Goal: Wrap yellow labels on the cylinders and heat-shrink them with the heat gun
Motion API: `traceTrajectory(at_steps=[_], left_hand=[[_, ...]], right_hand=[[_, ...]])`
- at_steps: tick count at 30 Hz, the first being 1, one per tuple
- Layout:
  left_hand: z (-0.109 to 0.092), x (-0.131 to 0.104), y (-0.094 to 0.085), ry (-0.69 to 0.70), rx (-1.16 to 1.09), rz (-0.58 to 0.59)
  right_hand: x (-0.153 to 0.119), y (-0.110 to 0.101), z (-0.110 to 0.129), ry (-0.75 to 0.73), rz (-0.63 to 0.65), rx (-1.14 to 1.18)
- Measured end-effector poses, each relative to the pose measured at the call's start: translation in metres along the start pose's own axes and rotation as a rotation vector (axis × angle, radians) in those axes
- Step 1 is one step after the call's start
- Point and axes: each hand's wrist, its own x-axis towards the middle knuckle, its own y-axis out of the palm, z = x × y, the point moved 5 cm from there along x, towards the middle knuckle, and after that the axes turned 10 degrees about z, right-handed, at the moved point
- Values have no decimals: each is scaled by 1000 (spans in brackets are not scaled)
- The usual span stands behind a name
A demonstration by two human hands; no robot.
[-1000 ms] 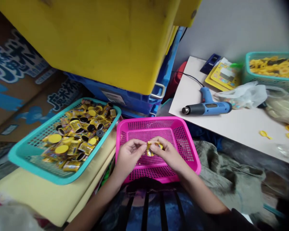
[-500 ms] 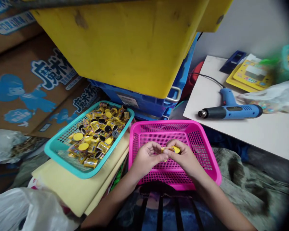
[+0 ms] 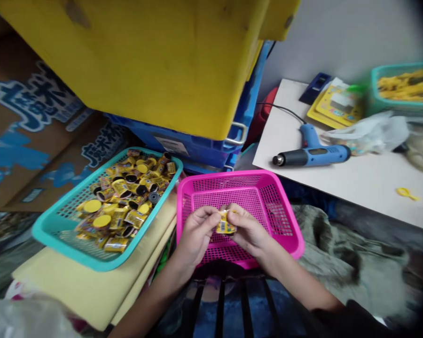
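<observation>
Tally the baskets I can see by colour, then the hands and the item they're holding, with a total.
Pink basket: 1
Turquoise baskets: 2 (left basket, table basket)
Hands: 2 (left hand, right hand)
Small yellow item, held: 1
Total: 6

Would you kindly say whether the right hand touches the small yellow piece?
Touching: the head view shows the right hand, its thumb against the small yellow piece.

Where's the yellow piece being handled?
In the head view, the yellow piece is below centre, between left hand and right hand, over the pink basket.
</observation>
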Motion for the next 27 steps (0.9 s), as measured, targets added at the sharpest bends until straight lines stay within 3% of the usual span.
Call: traceTrajectory(at_steps=[6, 13, 17, 27], left_hand=[[-7, -3, -1, -25, 80, 12], [-23, -6, 0, 129, 504, -101], [-26, -7, 3, 159, 624, -98], [-11, -7, -3, 85, 358, -81]], right_hand=[[-3, -6, 2, -13, -37, -78], [-10, -6, 9, -125, -154, -277], [-10, -2, 15, -138, -161, -310], [-6, 1, 14, -128, -103, -144]])
